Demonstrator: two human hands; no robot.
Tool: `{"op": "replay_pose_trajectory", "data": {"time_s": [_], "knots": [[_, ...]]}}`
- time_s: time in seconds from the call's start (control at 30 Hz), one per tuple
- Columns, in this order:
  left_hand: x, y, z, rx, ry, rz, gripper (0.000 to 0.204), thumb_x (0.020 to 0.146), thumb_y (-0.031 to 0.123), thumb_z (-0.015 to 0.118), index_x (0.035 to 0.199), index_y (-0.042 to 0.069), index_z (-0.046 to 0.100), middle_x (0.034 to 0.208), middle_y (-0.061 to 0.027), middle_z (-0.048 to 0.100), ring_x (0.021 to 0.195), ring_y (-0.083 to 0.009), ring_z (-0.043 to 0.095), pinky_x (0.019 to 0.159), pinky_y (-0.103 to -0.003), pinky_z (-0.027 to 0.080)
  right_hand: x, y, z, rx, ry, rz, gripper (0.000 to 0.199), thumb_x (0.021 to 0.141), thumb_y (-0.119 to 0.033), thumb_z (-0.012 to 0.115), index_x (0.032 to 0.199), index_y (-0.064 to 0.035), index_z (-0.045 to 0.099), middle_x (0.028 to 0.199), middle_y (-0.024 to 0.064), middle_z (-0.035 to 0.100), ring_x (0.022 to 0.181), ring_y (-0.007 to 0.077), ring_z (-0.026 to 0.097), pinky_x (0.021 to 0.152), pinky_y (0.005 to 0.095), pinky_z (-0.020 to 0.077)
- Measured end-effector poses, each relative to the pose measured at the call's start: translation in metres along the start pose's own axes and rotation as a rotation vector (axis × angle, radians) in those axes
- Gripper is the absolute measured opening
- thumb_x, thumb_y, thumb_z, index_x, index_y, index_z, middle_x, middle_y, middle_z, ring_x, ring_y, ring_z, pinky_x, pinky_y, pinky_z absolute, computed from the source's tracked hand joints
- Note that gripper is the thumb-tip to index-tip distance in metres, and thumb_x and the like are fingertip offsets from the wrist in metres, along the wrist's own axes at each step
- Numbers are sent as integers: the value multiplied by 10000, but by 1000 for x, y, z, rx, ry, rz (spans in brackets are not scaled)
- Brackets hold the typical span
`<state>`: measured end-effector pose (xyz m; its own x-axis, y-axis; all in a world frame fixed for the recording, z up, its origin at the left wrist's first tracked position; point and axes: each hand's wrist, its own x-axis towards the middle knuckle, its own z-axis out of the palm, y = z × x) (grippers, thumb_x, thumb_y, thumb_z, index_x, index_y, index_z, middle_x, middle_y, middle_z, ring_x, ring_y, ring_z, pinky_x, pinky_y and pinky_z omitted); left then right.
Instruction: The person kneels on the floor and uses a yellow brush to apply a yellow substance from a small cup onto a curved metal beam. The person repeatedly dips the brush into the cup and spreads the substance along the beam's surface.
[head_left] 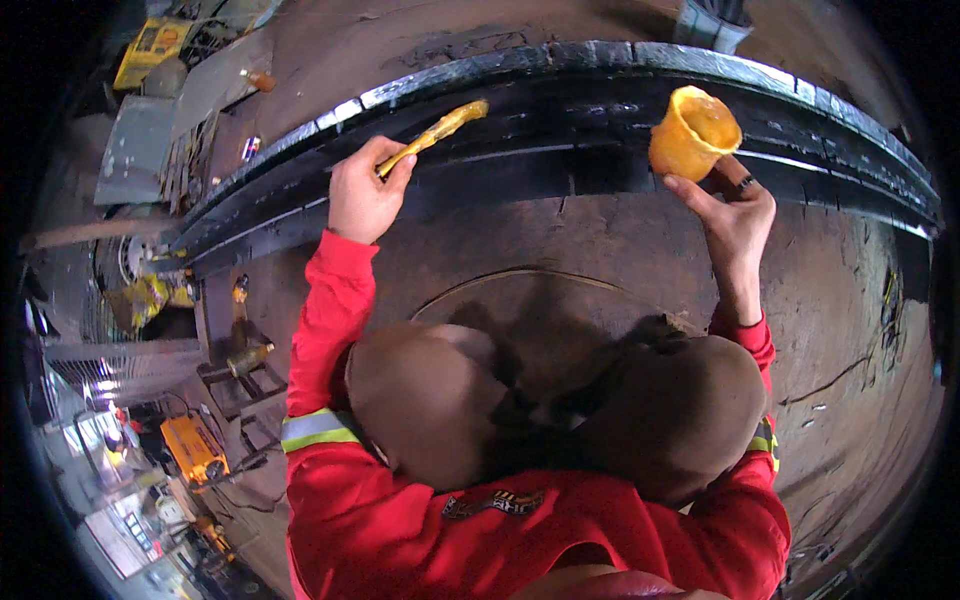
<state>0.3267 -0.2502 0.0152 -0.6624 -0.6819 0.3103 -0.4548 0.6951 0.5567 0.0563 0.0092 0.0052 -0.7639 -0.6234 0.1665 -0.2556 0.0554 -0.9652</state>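
Observation:
My left hand [368, 192] is closed around the lower end of a slim stick [438, 134], which looks coated with thick yellow-orange paste and points up to the right. On the other side, my right hand [740, 212] grips a yellow-orange cup [690, 140] by its base, with the thumb at its lower edge. The cup tilts a little, and its uneven rim opens toward me; orange paste shows inside. Both hands are raised over a long dark metal beam [570, 165] that runs across in front of me. Stick and cup are well apart.
My bent knees sit close behind the beam. A bucket [712, 28] stands past the beam's far side. To the left are an orange machine [194, 450], a yellow case [152, 50], a grey metal sheet [138, 150] and scattered tools. A thin cable [520, 271] curves over the brown floor.

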Motion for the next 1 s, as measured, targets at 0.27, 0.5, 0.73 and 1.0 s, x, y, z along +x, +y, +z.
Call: {"op": "replay_pose_trajectory", "data": {"time_s": [0.27,0.5,0.73,1.0], "knots": [[-73,-8,-23,272,311,-483,154,833,114,652,871,-34,636,721,-114,657,644,-154,614,614,-289,461,13,-2,-28,-17,58,-27,429,694,-55,827,1065,71,652,972,89,693,868,106,636,813,235,480],[-50,35,46,93,448,-521,148,753,88,631,846,-26,611,715,-209,621,724,-381,638,654,-424,489,27,-12,-54,19,62,-52,428,695,-34,820,1068,79,644,983,93,693,917,131,641,857,264,475],[-25,104,107,-137,270,-373,119,772,82,656,794,3,570,693,-207,597,670,-378,629,585,-398,478,26,7,-82,10,99,-51,427,691,-37,822,1064,74,646,971,93,694,898,135,646,860,260,472],[-32,81,67,4,124,-233,118,812,114,686,871,30,629,761,-150,649,696,-274,660,629,-320,487,24,21,-94,12,100,-26,436,703,-48,818,1089,55,644,977,95,696,899,134,648,843,262,486]]}}
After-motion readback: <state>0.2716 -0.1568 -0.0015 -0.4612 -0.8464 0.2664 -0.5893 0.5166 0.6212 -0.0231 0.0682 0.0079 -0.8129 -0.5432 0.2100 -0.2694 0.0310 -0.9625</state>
